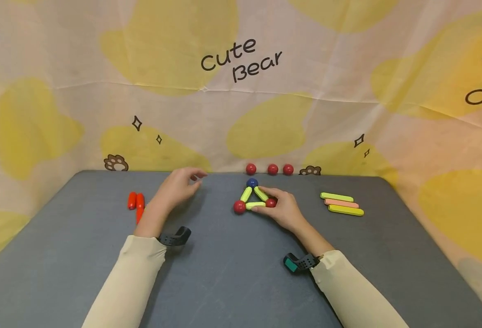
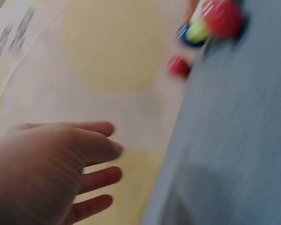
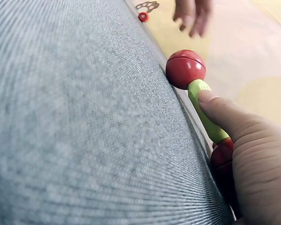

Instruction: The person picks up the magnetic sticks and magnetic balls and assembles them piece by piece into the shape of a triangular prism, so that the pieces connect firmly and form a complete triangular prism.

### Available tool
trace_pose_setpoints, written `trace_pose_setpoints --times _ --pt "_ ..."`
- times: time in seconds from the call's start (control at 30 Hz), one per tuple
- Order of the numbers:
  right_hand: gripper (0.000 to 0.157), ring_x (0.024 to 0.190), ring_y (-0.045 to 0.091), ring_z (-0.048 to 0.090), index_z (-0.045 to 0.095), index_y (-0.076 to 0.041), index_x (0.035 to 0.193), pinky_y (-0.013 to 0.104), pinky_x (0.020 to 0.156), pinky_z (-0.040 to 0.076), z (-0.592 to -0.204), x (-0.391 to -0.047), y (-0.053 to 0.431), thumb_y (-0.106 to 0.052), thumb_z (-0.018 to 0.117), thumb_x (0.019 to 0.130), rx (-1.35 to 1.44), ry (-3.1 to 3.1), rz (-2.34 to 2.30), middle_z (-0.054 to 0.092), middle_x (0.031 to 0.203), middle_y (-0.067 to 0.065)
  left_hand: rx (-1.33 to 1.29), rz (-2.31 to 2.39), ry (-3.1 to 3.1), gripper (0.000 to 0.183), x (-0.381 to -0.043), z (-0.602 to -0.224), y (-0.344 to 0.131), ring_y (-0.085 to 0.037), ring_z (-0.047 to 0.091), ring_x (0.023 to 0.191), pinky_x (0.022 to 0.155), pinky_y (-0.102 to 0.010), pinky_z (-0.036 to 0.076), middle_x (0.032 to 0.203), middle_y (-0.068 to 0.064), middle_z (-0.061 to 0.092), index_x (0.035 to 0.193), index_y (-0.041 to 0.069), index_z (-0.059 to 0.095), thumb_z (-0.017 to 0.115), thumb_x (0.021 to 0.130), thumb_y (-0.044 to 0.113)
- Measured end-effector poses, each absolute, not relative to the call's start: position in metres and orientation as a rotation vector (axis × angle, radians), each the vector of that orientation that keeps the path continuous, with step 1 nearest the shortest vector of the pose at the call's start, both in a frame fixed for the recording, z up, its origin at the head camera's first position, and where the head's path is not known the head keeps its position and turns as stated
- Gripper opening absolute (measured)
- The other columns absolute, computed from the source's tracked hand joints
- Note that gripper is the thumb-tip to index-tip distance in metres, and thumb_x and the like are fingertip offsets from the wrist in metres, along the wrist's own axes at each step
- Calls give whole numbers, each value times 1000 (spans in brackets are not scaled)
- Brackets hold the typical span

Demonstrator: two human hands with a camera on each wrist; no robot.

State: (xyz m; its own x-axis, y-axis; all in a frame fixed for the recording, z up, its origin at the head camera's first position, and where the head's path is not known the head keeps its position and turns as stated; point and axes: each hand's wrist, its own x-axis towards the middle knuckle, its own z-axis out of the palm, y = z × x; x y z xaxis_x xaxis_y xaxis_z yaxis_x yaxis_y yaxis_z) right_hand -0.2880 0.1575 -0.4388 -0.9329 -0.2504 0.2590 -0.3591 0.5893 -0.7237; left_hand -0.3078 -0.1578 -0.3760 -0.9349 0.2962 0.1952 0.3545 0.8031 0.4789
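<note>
Grey tabletop (image 1: 224, 273), patterned cloth (image 1: 175, 127) behind, and the stick-and-ball triangle (image 1: 246, 195) sits mid-frame, blue ball (image 1: 252, 183) topmost! Right hand (image 1: 286, 210), the nearer, pinches its right corner; left hand (image 1: 179, 189), loose-fingered and empty, hangs well apart, left of centre

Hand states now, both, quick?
Left hand: open, holding nothing.
Right hand: closed on the stick-and-ball triangle, gripping its right side.

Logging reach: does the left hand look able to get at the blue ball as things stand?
Probably yes: the left hand is empty, bare tabletop separates it from the blue ball, and the right hand grips the ball-and-rod triangle from the right.
</note>
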Motion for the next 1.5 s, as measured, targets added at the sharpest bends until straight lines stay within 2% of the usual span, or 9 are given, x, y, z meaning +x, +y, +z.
trace_pose_setpoints --times 0.13,0.23,0.3,0.37,0.6,0.83,1.03,1.23,1.5 --pt "65 132 30 59 64 -16 138 49 109 48 -438 -289 157 -35 86 80 498 -2699 1260 65 138 12 -462 -831 -2965 37 -310 -378 -201 -39 57 127 98 -56 50 136 -17 64 132 7 66 58 95 8" --pt "65 132 30 59 64 -17 138 49 109 48 -437 -289 156 -35 86 80 487 -2709 1255 65 139 11 -431 -867 -3038 42 -311 -385 -223 -39 59 118 87 -47 51 144 -21 56 136 7 63 58 94 6" --pt "65 132 30 59 64 -17 138 49 108 48 -436 -289 155 -36 86 80 491 -2717 1241 65 139 11 -420 -860 -3082 45 -312 -389 -232 -34 59 108 79 -40 48 143 -22 55 137 8 63 58 92 5" --pt "65 131 29 59 64 -17 138 49 108 49 -436 -289 155 -37 86 80 499 -2724 1225 65 139 10 -426 -832 -3102 46 -313 -394 -235 -30 58 101 78 -37 47 138 -23 59 136 8 64 59 90 4" --pt "64 130 28 60 65 -17 137 48 107 49 -436 -289 154 -37 86 80 518 -2725 1199 67 137 10 -365 -717 -3051 32 -317 -403 -228 -38 62 114 98 -55 49 126 -22 68 128 6 69 65 97 13" --pt "65 129 27 61 65 -18 137 48 106 50 -438 -289 157 -38 87 79 510 -2717 1220 67 136 9 -396 -826 -2930 27 -323 -406 -203 -36 67 108 96 -54 52 116 -19 72 120 4 70 70 95 16" --pt "64 128 27 61 66 -18 136 48 106 50 -438 -289 159 -38 87 79 517 -2717 1200 68 135 9 -403 -1166 -2709 25 -323 -401 -154 -33 72 101 92 -47 58 111 -19 74 115 0 69 72 92 8" --pt "63 125 25 63 66 -18 136 46 103 51 -440 -287 156 -37 86 80 557 -2726 1197 67 136 7 -334 -1453 -2540 30 -319 -397 -108 -32 73 101 90 -42 60 112 -20 73 118 -2 66 75 91 9" --pt "61 124 23 64 67 -16 135 45 103 52 -439 -286 152 -36 86 80 669 -2702 1192 69 133 6 -396 -1671 -2430 31 -318 -404 -69 -30 72 105 95 -39 58 113 -19 73 118 0 64 75 91 8"
